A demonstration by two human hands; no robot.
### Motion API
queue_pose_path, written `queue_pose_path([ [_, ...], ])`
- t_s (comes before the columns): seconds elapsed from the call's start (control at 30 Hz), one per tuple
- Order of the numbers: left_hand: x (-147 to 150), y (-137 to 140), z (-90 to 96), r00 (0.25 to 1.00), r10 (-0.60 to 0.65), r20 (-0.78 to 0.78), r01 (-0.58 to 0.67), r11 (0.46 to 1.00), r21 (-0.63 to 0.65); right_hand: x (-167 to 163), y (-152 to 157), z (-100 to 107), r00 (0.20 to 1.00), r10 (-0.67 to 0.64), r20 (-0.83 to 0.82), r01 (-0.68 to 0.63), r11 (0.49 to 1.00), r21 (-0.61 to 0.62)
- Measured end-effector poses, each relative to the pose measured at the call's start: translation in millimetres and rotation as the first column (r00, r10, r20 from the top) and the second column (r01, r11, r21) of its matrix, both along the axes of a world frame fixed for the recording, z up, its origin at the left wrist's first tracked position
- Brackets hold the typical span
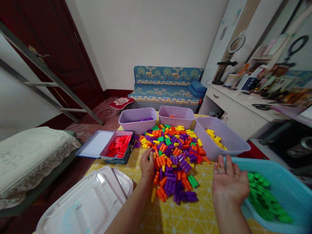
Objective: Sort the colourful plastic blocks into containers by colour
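Observation:
At the left edge of a loose pile of colored plastic pieces (170, 159), my left hand (147, 165) has its fingers curled, and a small bit of green shows between them. The pile mixes purple, orange, yellow and green tube-like pieces, some joined side by side. My right hand (229, 183) is turned palm up with fingers stretched out, and nothing rests on the palm. It hovers beside the near left side of a teal bin (253, 162), in which green pieces (268, 198) lie.
Lilac bins hold purple pieces (147, 119), a few orange ones and yellow pieces (215, 139). A hinged box (116, 159) of red pieces stands open at left. White lids (85, 201) lie at near left on the yellow tablecloth (180, 217). A sofa (165, 87) stands beyond.

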State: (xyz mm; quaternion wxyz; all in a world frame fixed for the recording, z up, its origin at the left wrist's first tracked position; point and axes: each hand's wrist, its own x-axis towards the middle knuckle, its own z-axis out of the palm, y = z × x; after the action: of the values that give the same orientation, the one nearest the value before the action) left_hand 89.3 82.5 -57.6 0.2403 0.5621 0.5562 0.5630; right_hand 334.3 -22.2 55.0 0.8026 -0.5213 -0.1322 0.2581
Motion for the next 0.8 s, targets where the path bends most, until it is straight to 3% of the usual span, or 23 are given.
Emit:
queue_pose_path([
  [0.17,1,-1,1.2,1.000,0.001,0.013,-0.001,1.000,-0.016,-17,8,-9,0.999,0.002,-0.052,-0.004,0.999,-0.040],
  [0.23,1,-1,1.6,1.000,0.004,0.013,-0.003,1.000,-0.023,-32,13,-15,0.994,0.102,-0.037,-0.105,0.990,-0.097],
  [0.3,1,-1,1.8,1.000,0.004,0.008,-0.004,1.000,-0.023,-50,18,-22,0.954,0.290,0.071,-0.274,0.944,-0.185],
  [0.4,1,-1,1.7,1.000,-0.003,-0.002,0.003,1.000,-0.017,-79,25,-35,0.748,0.558,0.360,-0.452,0.825,-0.339],
  [0.53,0,0,1.4,1.000,-0.014,-0.012,0.014,1.000,-0.006,-107,36,-42,0.344,0.630,0.696,-0.437,0.764,-0.475],
  [0.67,0,0,1.4,1.000,-0.025,-0.007,0.025,1.000,-0.007,-122,44,-34,0.036,0.701,0.713,-0.274,0.693,-0.667],
  [0.73,0,0,1.2,1.000,-0.025,-0.010,0.024,1.000,-0.009,-124,46,-29,-0.047,0.746,0.664,-0.171,0.649,-0.742],
  [0.8,0,1,0.7,1.000,-0.021,-0.016,0.020,1.000,-0.008,-125,47,-26,-0.079,0.768,0.635,-0.094,0.629,-0.772],
])
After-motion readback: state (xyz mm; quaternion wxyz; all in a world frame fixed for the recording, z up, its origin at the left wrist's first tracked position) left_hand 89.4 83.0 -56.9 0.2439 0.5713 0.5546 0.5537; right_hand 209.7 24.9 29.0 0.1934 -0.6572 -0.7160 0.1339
